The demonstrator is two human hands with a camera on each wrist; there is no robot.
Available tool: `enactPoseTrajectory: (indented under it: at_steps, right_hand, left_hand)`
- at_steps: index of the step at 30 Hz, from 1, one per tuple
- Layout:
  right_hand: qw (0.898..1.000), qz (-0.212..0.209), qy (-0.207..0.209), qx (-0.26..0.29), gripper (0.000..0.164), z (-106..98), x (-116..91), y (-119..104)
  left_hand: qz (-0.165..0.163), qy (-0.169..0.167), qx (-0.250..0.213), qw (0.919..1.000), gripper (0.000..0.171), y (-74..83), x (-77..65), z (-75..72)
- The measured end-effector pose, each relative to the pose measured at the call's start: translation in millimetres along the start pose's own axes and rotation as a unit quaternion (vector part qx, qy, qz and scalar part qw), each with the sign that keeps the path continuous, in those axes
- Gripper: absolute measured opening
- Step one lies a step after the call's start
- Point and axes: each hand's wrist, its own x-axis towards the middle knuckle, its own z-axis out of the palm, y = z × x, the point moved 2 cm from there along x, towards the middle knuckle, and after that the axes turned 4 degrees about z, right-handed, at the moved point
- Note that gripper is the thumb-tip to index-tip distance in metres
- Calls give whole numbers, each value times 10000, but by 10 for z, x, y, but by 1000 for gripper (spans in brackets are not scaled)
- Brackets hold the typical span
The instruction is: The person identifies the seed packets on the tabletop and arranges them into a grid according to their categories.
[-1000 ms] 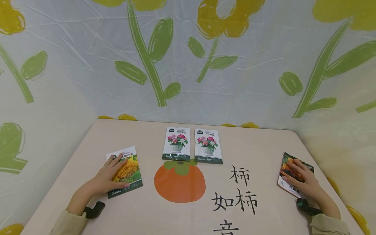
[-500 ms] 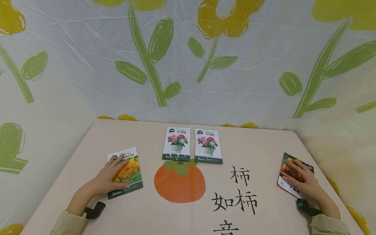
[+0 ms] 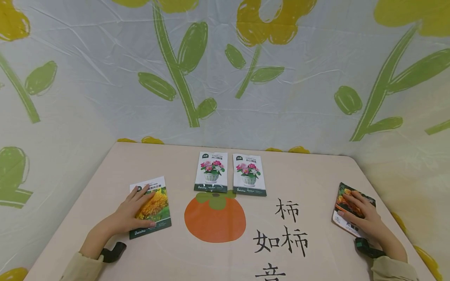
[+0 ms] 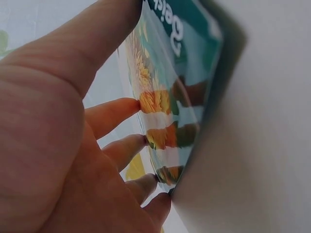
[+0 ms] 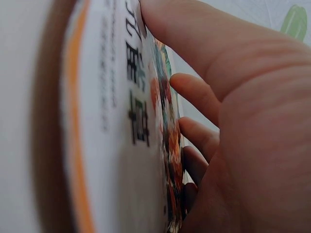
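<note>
On the left of the table lies a seed packet with a yellow sunflower picture (image 3: 156,205). My left hand (image 3: 128,212) rests on it with spread fingers, and in the left wrist view the fingertips touch the glossy front of the sunflower packet (image 4: 187,63). At the right side my right hand (image 3: 369,218) rests on a seed packet with orange flowers (image 3: 346,197). The right wrist view has thumb and fingertips on the face of this orange-flower packet (image 5: 116,160). Each hand covers part of its packet.
Two matching white seed packets with potted pink flowers, a left one (image 3: 211,171) and a right one (image 3: 249,175), lie side by side near the back of the table (image 3: 299,171). A printed persimmon (image 3: 215,218) and black characters mark the tabletop. A flower-patterned cloth (image 3: 302,109) stands behind.
The sunflower packet has shifted and turned very slightly to the right under my left hand. My right hand and the other packets have stayed put.
</note>
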Motion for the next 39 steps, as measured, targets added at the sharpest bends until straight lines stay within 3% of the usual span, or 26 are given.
enactPoseTrajectory:
  at_steps: [39]
  right_hand:
    - [10000, -1, 15, -65, 71, -1, 8, 9]
  left_hand:
    - [41, -94, -60, 9999, 94, 81, 7, 51]
